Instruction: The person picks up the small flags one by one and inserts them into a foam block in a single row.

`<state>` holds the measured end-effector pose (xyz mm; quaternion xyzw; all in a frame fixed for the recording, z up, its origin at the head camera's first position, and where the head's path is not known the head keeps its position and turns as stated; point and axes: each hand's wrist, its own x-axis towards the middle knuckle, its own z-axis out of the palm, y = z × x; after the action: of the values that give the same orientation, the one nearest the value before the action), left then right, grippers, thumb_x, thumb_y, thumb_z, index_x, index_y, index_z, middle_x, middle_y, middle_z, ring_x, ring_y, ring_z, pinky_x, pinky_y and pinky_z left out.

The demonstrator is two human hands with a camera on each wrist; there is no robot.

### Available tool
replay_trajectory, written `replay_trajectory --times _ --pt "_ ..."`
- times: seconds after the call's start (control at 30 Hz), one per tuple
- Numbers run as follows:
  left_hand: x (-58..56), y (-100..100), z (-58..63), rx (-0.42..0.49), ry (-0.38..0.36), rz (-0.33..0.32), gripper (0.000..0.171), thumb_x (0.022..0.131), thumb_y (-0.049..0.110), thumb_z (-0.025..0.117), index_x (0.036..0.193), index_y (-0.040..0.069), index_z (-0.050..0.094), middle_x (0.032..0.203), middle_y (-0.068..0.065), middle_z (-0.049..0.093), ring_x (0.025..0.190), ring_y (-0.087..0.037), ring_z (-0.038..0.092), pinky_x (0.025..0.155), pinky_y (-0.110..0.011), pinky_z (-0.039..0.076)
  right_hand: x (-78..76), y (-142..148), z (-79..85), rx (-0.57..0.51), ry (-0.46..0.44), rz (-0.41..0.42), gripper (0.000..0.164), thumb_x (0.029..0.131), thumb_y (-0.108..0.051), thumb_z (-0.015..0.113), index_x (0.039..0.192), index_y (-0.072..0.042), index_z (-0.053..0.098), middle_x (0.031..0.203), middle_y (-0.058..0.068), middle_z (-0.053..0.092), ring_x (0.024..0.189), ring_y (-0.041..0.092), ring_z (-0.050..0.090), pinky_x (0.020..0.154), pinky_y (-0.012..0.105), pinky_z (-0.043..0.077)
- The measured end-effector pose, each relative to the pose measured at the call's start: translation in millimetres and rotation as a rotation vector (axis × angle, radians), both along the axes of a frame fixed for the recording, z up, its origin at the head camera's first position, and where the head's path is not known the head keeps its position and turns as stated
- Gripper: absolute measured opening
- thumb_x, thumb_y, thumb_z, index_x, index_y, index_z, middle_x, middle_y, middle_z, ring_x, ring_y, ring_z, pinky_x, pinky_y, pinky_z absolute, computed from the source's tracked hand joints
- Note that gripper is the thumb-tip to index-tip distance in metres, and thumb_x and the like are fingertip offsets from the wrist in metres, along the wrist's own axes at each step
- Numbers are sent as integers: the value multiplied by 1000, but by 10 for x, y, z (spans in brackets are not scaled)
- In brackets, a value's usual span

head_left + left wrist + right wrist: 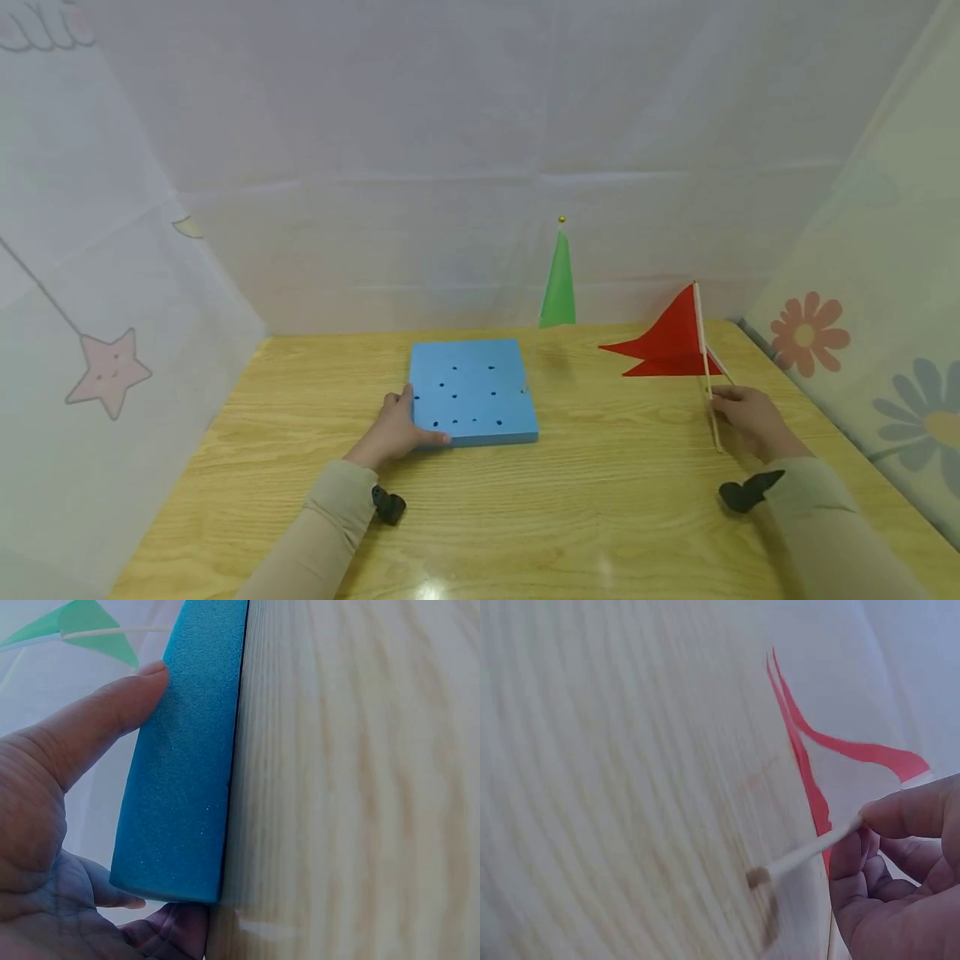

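A blue foam block (472, 379) with several small dark holes in its top lies flat on the table. My left hand (405, 425) grips its near left corner, thumb along the front side and fingers at the left side; the left wrist view shows the thumb (112, 712) against the foam. A green flag (558, 287) with a gold tip stands at the block's right edge, leaning right. My right hand (750, 417) pinches the pale stick (810, 851) of a red flag (678, 321), held up at a tilt. A second red flag (671, 364) is low behind it, partly hidden.
The wooden table (600, 508) ends at a pale cloth backdrop (420, 250) behind, with cloth at both sides too. Printed flowers (810, 333) mark the right cloth and a star (110, 372) the left.
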<state>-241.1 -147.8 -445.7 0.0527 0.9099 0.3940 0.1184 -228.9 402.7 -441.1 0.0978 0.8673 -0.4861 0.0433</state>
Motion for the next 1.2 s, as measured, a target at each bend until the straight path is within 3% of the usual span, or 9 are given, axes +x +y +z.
replay_trajectory --times 0.13,0.23,0.33,0.4,0.47,0.67,0.87,0.97,1.2 --pt "-6 0 -5 3 -1 -5 125 80 40 91 163 -6 9 156 -39 21 142 -52 33 109 -61 37 20 -100 8 -67 10 -1 56 112 -16 41 148 25 26 147 44 32 88 -9 54 77 14 51" --pt "-8 2 -18 6 -8 -3 125 80 39 91 163 -6 9 157 -39 21 142 -52 33 109 -61 37 27 -190 18 -108 48 12 55 112 -17 43 147 24 29 139 39 43 90 -7 57 79 14 51" --pt "-8 3 -23 6 -3 -2 125 80 38 91 163 -6 9 156 -39 21 142 -52 33 109 -61 37 27 -289 39 -174 100 16 51 111 -15 46 143 23 33 120 15 59 92 -5 59 81 15 52" --pt "-10 2 -26 9 -3 1 125 80 38 91 163 -6 9 157 -38 21 142 -51 33 109 -61 37 25 -353 56 -221 130 13 48 111 -13 48 140 22 35 111 -4 58 91 -4 59 81 14 51" --pt "-14 -1 -25 6 0 0 124 80 38 91 163 -7 9 156 -39 21 142 -51 34 109 -60 37 24 -414 74 -261 156 9 43 110 -11 48 137 21 37 105 -11 55 91 -3 58 82 15 51" --pt "-6 1 -14 1 -3 0 124 80 38 91 163 -7 10 156 -39 22 141 -51 35 109 -60 37 36 -558 104 -330 190 -13 27 109 -7 49 130 10 45 104 -4 51 91 1 55 84 16 51" --pt "-9 -4 -10 -1 -6 -4 124 81 38 90 163 -6 9 156 -39 21 142 -51 34 109 -60 37 49 -694 114 -472 284 -36 9 107 -1 53 113 -6 55 95 -11 59 87 1 59 81 15 52" --pt "-12 -8 -11 -4 -8 -5 123 82 38 90 163 -6 9 157 -39 21 142 -51 34 109 -60 37 41 -779 141 -500 319 -40 9 106 0 54 113 -6 55 93 -11 60 87 1 60 81 16 52" --pt "5 -7 10 -13 2 -7 124 81 38 91 162 -8 10 155 -40 22 141 -51 35 108 -60 38 48 -964 218 -410 333 -39 18 108 -5 52 124 0 48 101 -9 56 91 1 57 83 16 51"
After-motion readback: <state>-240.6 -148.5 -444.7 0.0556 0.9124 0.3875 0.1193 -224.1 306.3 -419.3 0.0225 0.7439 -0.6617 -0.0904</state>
